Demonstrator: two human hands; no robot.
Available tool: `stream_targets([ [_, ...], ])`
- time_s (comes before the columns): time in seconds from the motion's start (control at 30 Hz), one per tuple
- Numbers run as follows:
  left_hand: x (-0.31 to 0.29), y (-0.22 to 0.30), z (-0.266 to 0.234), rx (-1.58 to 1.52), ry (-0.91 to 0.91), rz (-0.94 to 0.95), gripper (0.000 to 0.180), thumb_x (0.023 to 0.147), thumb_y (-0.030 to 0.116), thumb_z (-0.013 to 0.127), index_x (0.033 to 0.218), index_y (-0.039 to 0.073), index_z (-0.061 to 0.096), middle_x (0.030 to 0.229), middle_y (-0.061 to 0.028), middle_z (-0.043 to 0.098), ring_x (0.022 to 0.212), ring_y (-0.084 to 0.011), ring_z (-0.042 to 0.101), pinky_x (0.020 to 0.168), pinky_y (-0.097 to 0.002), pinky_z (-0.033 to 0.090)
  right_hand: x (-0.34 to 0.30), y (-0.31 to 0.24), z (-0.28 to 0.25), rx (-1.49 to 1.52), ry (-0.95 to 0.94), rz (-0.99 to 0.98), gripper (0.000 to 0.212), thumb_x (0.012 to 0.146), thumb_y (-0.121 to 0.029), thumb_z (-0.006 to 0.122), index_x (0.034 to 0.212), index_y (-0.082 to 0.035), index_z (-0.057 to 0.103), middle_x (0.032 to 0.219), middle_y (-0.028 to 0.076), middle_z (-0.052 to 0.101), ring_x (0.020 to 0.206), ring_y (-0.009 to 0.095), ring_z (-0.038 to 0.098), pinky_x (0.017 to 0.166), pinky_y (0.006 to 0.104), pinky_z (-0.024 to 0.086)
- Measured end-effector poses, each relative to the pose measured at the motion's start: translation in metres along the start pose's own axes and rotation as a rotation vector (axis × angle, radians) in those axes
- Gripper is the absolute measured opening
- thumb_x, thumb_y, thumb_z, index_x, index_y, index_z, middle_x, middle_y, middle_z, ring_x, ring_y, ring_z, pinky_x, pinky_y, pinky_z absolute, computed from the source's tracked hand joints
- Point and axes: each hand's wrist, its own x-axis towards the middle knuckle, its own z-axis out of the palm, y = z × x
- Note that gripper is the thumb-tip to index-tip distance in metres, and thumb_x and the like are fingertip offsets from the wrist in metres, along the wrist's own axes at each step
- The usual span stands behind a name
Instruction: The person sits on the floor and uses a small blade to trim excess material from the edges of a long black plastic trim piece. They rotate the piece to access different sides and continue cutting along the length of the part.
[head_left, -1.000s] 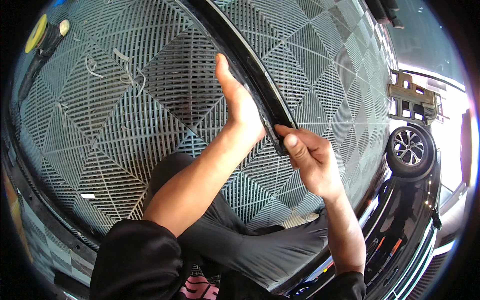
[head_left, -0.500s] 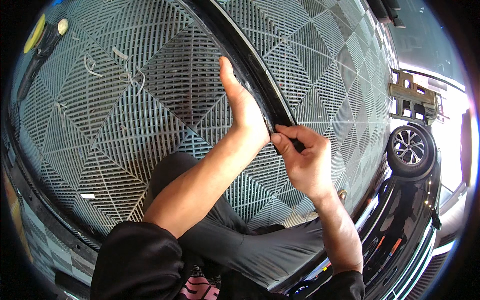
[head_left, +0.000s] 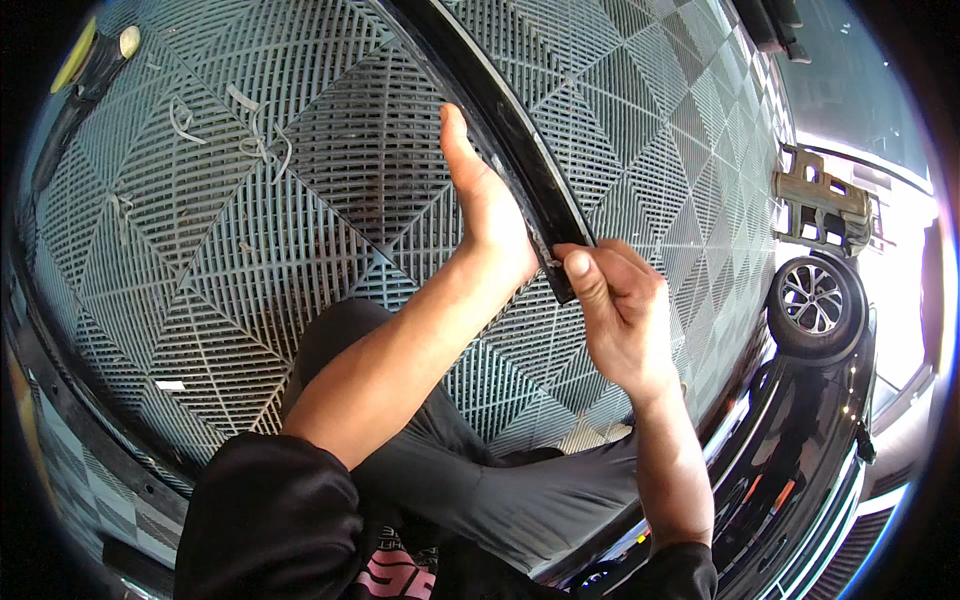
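A long, curved black trim strip (head_left: pixel 505 125) runs from the top edge down to the middle of the view, its near end just beside my right hand. My left hand (head_left: pixel 488 215) supports the strip from its left side. The left thumb points up along the edge, while the other fingers are hidden beneath the strip. At the near end, my right hand (head_left: pixel 625 305) has its thumb and forefinger closed at the strip's edge. Whether a small piece sits between those fingertips is too small to make out.
Grey slatted floor tiles (head_left: pixel 370 150) lie around me, with loose pale strips (head_left: pixel 262 148) on them. A polisher (head_left: pixel 85 90) with a yellow pad lies far left. To the right are a black car (head_left: pixel 790 420), its wheel (head_left: pixel 812 298) and a brown slotted stand (head_left: pixel 825 200).
My right thumb and fingers have shifted slightly right and up at the strip's end, uncovering more of that end. My left hand stays nearly in place.
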Motion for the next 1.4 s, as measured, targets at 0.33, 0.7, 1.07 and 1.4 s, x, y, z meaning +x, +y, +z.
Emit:
stream_targets([
  [0.33,-0.01,0.0,0.014,0.026,0.117,0.059,0.065,0.093,0.076,0.042,0.112,0.017,0.061,0.096,0.0007,0.06,0.088,-0.0156,0.058,0.076,-0.0341,0.051,0.018,-0.001,0.0,0.108,-0.153,0.205,0.027,0.088,-0.015,0.076,0.111,0.0,0.074,0.085,0.017,0.073,0.066,0.019,0.067,0.064,0.031,0.052],
  [0.7,-0.004,-0.002,0.0,0.081,0.085,0.061,0.064,0.094,0.076,0.041,0.108,0.017,0.062,0.091,0.001,0.059,0.082,-0.0148,0.058,0.072,-0.0321,0.051,0.011,0.001,0.034,-0.013,0.15,0.025,0.018,0.091,-0.016,0.074,0.084,-0.001,0.066,0.071,0.016,0.068,0.057,0.024,0.066,0.055,0.0357,0.051],
  [1.07,-0.006,0.001,0.0,0.002,-0.039,0.012,0.062,0.095,0.074,0.041,0.103,0.017,0.063,0.088,0.0008,0.062,0.08,-0.0158,0.06,0.071,-0.0337,0.052,0.017,-0.003,-0.013,0.157,-0.193,0.114,0.028,0.091,-0.02,0.074,0.108,0.003,0.073,0.091,0.02,0.071,0.077,0.024,0.07,0.068,0.0344,0.053],
  [1.4,-0.011,0.001,0.006,0.042,0.094,0.038,0.066,0.096,0.073,0.041,0.119,0.015,0.063,0.108,0.0003,0.062,0.1,-0.0175,0.058,0.09,-0.0361,0.049,0.031,-0.011,-0.004,0.071,-0.199,0.236,0.019,0.084,-0.012,0.076,0.098,0.0,0.076,0.071,0.015,0.071,0.061,0.023,0.068,0.06,0.0349,0.052],
])
